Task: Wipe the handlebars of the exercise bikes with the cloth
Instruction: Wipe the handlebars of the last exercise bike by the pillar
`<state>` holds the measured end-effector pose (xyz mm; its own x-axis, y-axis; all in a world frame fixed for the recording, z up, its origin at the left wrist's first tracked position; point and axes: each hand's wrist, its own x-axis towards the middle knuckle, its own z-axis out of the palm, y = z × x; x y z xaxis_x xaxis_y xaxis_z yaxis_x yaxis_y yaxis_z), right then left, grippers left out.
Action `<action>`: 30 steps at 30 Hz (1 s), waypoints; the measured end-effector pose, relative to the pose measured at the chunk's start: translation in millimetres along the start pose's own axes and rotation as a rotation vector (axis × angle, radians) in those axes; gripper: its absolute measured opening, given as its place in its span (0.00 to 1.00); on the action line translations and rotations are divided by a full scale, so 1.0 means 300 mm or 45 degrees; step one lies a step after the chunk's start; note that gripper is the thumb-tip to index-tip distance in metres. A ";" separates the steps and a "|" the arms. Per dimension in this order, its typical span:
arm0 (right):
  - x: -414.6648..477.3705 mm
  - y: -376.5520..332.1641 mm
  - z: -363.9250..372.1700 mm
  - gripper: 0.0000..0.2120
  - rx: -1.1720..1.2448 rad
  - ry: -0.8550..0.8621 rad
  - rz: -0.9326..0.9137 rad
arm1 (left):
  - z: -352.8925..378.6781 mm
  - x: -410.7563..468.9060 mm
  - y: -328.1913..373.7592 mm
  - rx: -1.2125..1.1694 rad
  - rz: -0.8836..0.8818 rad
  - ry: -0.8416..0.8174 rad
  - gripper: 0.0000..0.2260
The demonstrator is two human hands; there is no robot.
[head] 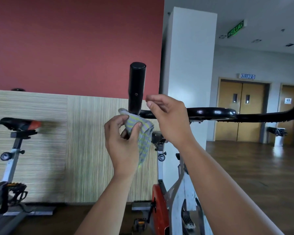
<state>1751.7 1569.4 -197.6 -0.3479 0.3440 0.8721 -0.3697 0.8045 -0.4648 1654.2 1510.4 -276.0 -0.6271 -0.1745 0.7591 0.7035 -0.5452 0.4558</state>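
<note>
A black handlebar (212, 113) runs across the middle of the view, with an upright black grip end (136, 85) rising at its left. My left hand (121, 143) holds a grey and yellow striped cloth (143, 133) just below the base of that upright grip; the cloth hangs down from my fingers. My right hand (168, 117) hovers in front of the bar to the right of the upright grip, fingers loosely curled and holding nothing. The bike below has a white frame (178, 197) and an orange flywheel cover (159, 209).
A second exercise bike (8, 167) with a black and orange saddle stands at the left against a wood-panelled wall. A white pillar (190, 65) rises behind the handlebar. Wooden floor stretches right toward brown double doors (241, 111).
</note>
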 end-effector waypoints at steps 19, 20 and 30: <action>0.002 -0.005 0.052 0.07 0.480 0.014 0.048 | -0.055 0.128 0.180 0.186 0.325 -0.164 0.18; 0.002 -0.009 0.050 0.06 0.471 0.024 0.039 | -0.061 0.119 0.168 0.186 0.296 -0.177 0.18; 0.019 -0.108 0.038 0.05 0.564 0.135 -0.098 | -0.046 0.179 0.268 -0.016 0.224 -0.191 0.16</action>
<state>1751.9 1539.8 -179.2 -0.2233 0.3573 0.9069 -0.7317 0.5533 -0.3982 1672.5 1445.7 -204.9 -0.4379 -0.1444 0.8874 0.7928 -0.5275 0.3053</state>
